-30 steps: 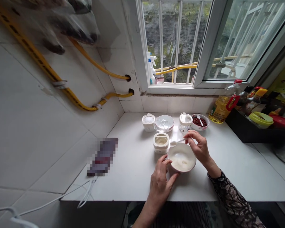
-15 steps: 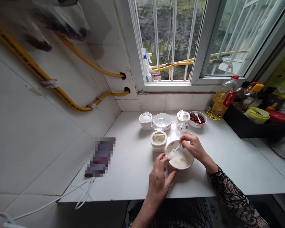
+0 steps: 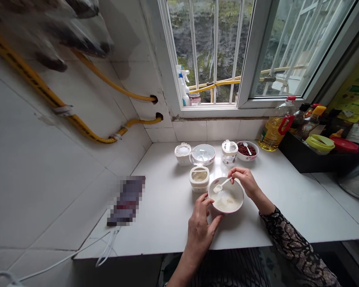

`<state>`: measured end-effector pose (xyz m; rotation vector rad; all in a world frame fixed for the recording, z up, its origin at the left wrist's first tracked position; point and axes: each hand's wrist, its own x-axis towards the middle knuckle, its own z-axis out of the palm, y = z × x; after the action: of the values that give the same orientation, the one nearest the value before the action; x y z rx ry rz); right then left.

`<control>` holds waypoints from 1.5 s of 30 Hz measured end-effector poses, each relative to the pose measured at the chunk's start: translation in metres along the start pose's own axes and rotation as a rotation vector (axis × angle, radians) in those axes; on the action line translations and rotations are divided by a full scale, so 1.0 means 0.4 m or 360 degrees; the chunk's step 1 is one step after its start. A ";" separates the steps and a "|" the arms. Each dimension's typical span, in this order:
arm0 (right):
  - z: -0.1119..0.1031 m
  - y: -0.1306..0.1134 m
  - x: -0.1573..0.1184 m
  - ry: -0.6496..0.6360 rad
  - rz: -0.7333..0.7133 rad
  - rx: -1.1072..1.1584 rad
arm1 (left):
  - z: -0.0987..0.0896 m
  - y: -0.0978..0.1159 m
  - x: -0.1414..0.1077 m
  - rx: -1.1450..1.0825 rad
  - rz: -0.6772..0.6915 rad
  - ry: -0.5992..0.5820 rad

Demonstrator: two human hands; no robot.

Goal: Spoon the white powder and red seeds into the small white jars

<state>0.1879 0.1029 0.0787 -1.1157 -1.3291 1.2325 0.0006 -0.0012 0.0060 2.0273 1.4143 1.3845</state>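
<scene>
A white bowl [image 3: 241,195] with a pale, milky mixture in it stands on the counter in front of me. My left hand [image 3: 201,219] grips its left and near side, with the thumb along the front. Between the fingertips of my right hand [image 3: 243,181] is the handle of a small white spoon [image 3: 218,188]. The spoon's head carries some white stuff and is over the left part of the bowl. Just behind the bowl to the left, a cream lidded jar [image 3: 199,184] stands with its lid up, whitish contents showing.
At the back are a jar of white grains [image 3: 183,157], a white bowl [image 3: 213,159], a clear jar [image 3: 229,155] and a bowl of red beans [image 3: 254,158] with a spoon. An oil bottle [image 3: 271,131] and a black box [image 3: 293,155] of condiments stand right. A cable [image 3: 103,255] hangs over the front edge.
My right hand has lifted the spoon's head out of the mixture, and the spoon now lies flatter. The mixture looks smoother and wetter. My left hand still holds the bowl.
</scene>
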 end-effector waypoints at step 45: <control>0.027 0.010 -0.022 -0.0275 -0.0842 -0.1025 | 0.000 0.002 0.002 0.0009 0.0005 -0.0008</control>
<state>0.1782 0.0931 0.0738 -0.9853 -2.0751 0.5217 0.0011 -0.0009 0.0071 2.0361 1.4150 1.3772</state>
